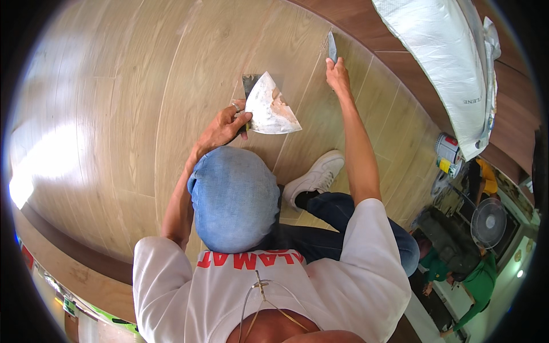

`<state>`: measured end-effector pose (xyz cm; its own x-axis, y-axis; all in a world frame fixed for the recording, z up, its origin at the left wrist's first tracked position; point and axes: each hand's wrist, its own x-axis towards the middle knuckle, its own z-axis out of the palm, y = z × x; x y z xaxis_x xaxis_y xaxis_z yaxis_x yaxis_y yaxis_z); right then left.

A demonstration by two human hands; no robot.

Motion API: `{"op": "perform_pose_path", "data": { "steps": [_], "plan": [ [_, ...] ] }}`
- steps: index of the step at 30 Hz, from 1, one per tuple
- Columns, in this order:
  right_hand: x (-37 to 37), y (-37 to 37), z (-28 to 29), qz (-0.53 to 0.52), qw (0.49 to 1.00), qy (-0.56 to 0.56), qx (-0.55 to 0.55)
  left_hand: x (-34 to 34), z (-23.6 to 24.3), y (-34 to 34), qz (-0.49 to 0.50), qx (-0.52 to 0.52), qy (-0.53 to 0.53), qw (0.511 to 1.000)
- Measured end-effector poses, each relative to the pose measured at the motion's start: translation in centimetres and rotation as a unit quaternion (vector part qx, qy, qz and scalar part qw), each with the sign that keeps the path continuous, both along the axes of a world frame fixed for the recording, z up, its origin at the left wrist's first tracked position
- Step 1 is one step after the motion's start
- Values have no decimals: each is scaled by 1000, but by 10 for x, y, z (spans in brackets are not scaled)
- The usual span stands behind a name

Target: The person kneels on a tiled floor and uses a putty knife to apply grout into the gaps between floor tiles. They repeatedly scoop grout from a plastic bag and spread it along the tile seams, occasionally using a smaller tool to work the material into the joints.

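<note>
My left hand (pixel 229 124) is closed on a white fan-shaped piece (pixel 267 111), with tan paste smeared along its right side. A dark rectangular piece (pixel 249 83) shows behind it; whether my fingers also hold this I cannot tell. At the far right of the reach, my right hand (pixel 338 73) grips a putty knife (pixel 331 46). Its narrow grey blade points away from me and lies at the wood-look plank floor (pixel 211 51), close to the curved brown border. The knife's handle is hidden in my fist.
A large white sack (pixel 440 63) lies at the upper right, near a paint can (pixel 448 147). Farther right stand a fan (pixel 488 223) and a person in a green sleeve (pixel 479 283). My bent knee (pixel 234 197) and white shoe (pixel 320 177) are close below my hands.
</note>
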<state>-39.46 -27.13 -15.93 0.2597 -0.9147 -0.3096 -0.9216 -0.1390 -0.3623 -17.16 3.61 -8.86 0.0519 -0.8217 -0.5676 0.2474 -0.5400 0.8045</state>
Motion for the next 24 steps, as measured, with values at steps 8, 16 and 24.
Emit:
{"op": "perform_pose_path", "data": {
  "steps": [8, 16, 24],
  "plan": [
    [-17, 40, -3, -5, 1000, -13, 1, 1, 2, 2, 22, 7, 40, 999],
    [2, 17, -7, 2, 1000, -9, -19, 6, 22, 3, 25, 31, 10, 999],
    [-41, 26, -31, -74, 992, -47, -93, -13, 8, 8, 126, 70, 13, 989]
  ]
}}
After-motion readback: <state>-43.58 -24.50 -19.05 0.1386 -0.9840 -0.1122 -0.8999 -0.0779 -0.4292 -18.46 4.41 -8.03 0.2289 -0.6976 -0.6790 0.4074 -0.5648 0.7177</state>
